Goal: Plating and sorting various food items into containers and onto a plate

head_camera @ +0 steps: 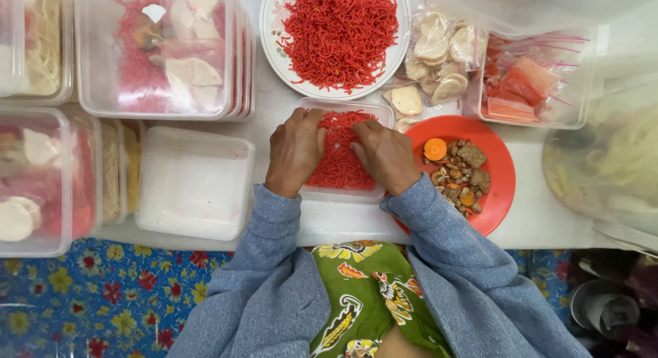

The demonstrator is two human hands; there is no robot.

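— What are the hands in right now?

— Both are down in the clear plastic tub (345,193) that sits right in front of the person. The left hand (295,152) lies on the left part of the red noodles (340,159) inside it, fingers curled and pressing on the strands. The right hand (385,156) lies on the right part, fingers bent inward and touching the same heap. Neither grips anything firmly that I can see; they rest loosely bunched on the noodles.

— And around that tub?

— Just beyond it stands a white plate (274,49) piled with more red noodles. Touching the tub's right side is an orange plate (504,193) with a carrot slice (435,149) and brown fried bits (460,176). Beyond the tub to the right lies a bag of pale crackers (439,53), and further right a clear box of orange-red sauce packets (521,87).

— To the left?

— An empty square container (193,183) stands just left of the tub. Beyond that one sits a filled, lidded box (161,49) with red noodles and crackers, and more packed boxes (38,180) stand further left.
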